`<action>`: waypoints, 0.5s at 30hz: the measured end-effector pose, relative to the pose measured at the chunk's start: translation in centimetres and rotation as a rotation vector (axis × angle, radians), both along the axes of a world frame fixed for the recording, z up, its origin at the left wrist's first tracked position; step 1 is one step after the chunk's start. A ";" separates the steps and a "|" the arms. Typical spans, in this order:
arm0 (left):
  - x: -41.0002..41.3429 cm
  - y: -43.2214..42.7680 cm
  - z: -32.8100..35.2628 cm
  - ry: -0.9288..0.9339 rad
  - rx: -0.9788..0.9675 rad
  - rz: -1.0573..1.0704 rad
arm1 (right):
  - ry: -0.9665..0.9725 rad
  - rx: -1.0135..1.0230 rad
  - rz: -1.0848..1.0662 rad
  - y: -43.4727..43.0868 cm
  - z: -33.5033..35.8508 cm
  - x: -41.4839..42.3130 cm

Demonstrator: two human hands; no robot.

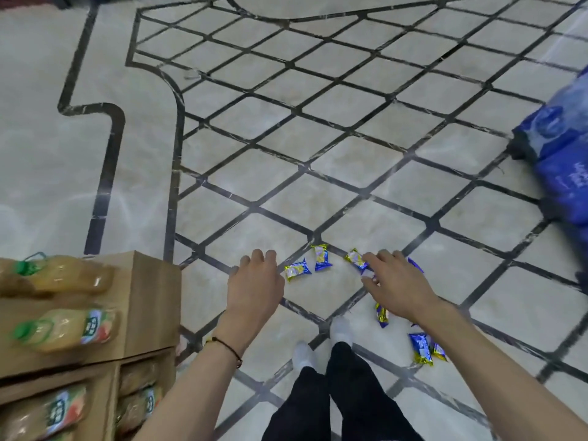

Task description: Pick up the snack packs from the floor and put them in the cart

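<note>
Single head view, wide-angle, worn high and pitched steeply down at the floor [318, 138]. Forearms enter from the lower edge; feet sit at lower centre. Lines bow toward the frame edges. No second view to overlap.

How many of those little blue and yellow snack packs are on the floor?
7 visible: two between the hands, two at the right hand's fingertips, one below it, two nearer. More may be hidden.

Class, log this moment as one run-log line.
left hand: empty, over floor | right hand: reaching snack packs | cart: unseen
</note>
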State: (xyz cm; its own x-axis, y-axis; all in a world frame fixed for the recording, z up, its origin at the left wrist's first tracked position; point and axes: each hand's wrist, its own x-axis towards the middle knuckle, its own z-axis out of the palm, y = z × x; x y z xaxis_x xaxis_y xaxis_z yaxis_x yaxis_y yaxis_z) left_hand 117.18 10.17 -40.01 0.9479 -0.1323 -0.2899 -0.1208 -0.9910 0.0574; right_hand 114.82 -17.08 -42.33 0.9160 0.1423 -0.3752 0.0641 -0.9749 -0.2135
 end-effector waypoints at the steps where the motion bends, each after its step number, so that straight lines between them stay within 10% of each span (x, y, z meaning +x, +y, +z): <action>1: 1.3 -0.1 -0.8 0.010 0.014 -0.033 | 0.007 -0.001 -0.007 0.0 -1.0 1.2; 15: 11.0 -3.0 -27.5 0.086 0.090 -0.148 | 0.160 0.023 -0.057 -0.9 -27.9 14.0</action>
